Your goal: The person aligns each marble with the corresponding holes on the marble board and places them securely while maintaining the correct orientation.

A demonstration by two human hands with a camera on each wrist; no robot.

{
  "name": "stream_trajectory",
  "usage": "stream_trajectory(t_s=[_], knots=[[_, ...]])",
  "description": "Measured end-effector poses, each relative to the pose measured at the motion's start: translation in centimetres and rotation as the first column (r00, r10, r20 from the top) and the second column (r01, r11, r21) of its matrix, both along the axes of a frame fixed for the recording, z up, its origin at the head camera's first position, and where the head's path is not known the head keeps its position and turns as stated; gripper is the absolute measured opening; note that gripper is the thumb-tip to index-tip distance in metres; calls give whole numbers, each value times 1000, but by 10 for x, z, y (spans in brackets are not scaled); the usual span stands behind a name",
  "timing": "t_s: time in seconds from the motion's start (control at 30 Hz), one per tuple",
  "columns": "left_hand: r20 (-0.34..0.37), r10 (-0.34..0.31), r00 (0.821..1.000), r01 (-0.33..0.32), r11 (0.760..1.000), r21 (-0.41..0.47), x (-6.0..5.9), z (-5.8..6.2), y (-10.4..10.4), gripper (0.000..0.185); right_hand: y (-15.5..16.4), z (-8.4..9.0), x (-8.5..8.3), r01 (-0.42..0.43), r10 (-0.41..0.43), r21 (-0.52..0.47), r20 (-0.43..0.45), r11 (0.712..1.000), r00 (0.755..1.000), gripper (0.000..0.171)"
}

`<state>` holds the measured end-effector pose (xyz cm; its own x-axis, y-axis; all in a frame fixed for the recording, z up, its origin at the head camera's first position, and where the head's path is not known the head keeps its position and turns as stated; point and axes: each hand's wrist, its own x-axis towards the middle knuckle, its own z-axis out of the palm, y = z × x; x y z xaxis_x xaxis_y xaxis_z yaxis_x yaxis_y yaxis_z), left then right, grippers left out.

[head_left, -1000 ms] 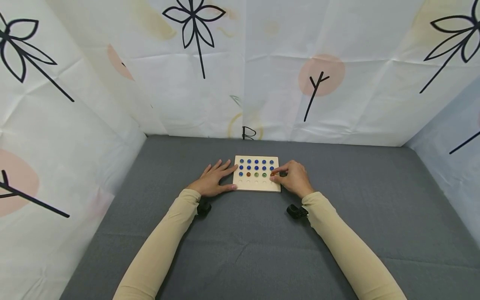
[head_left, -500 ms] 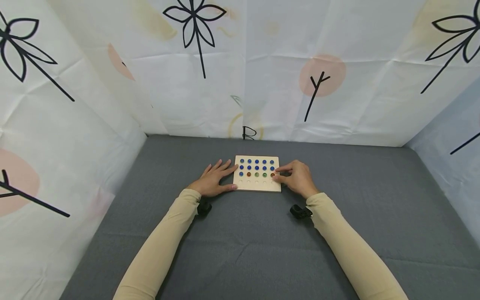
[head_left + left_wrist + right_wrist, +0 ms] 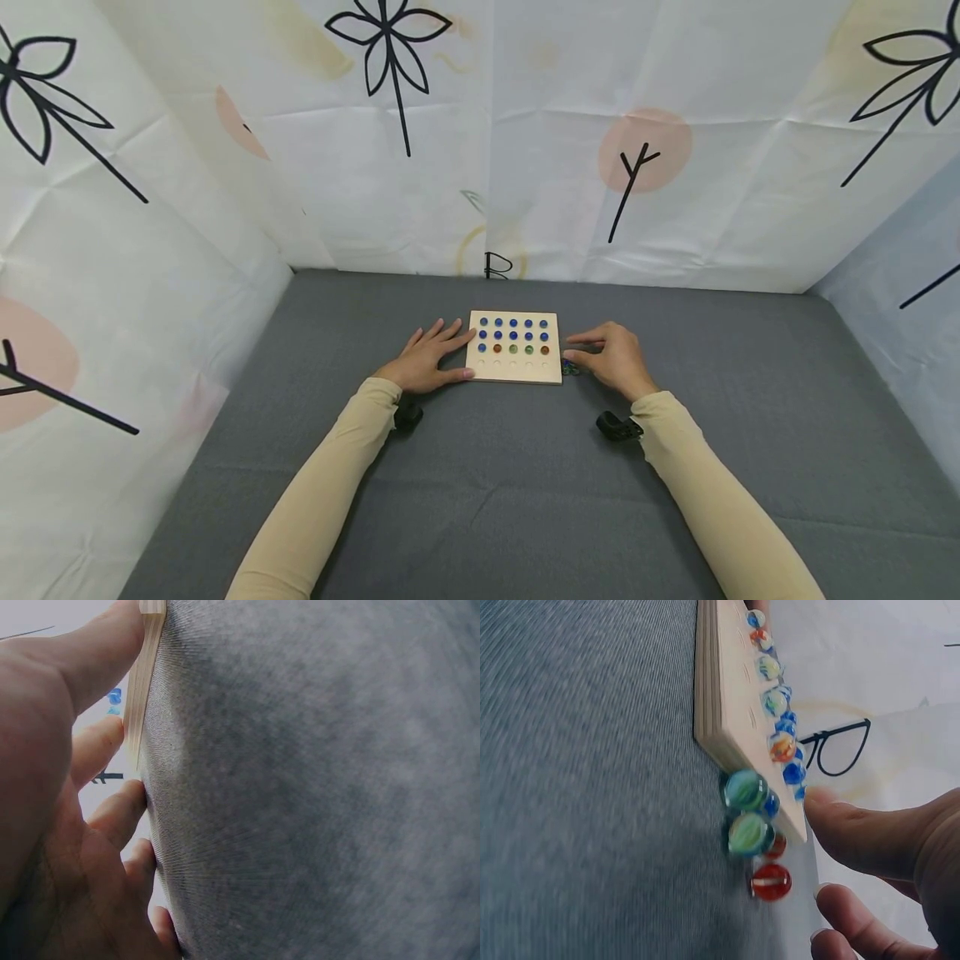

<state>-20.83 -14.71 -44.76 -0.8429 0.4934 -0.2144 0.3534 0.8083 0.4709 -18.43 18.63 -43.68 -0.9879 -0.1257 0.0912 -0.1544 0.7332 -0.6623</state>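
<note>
A pale wooden board with rows of round hollows lies flat in the head view. Glass marbles fill its three far rows: blue ones, two green ones and two orange-red ones, including the orange-red marble at the right end. The nearest row of hollows is bare. My left hand is spread on the table, thumb and index finger touching the board's left edge. Right of the board, my right hand hovers near loose marbles, thumb and index finger apart, holding nothing visible. Green marbles and a red marble show in the right wrist view.
Grey cloth covers the table around the board. White printed curtains stand behind and at both sides. A black wrist device sits at the right cuff, another at the left.
My right hand has let go of the orange-red marble in the third row's right end and moved right, off the board, uncovering loose marbles. The left hand has stayed still.
</note>
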Motion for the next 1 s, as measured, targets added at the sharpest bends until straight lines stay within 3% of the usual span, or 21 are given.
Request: stream_trajectory(t_s=[1.0], knots=[[-6,-8,1000,8,1000,-2,3,3,1,79,24,-9,3,-41,40,63,28,997,999,20]])
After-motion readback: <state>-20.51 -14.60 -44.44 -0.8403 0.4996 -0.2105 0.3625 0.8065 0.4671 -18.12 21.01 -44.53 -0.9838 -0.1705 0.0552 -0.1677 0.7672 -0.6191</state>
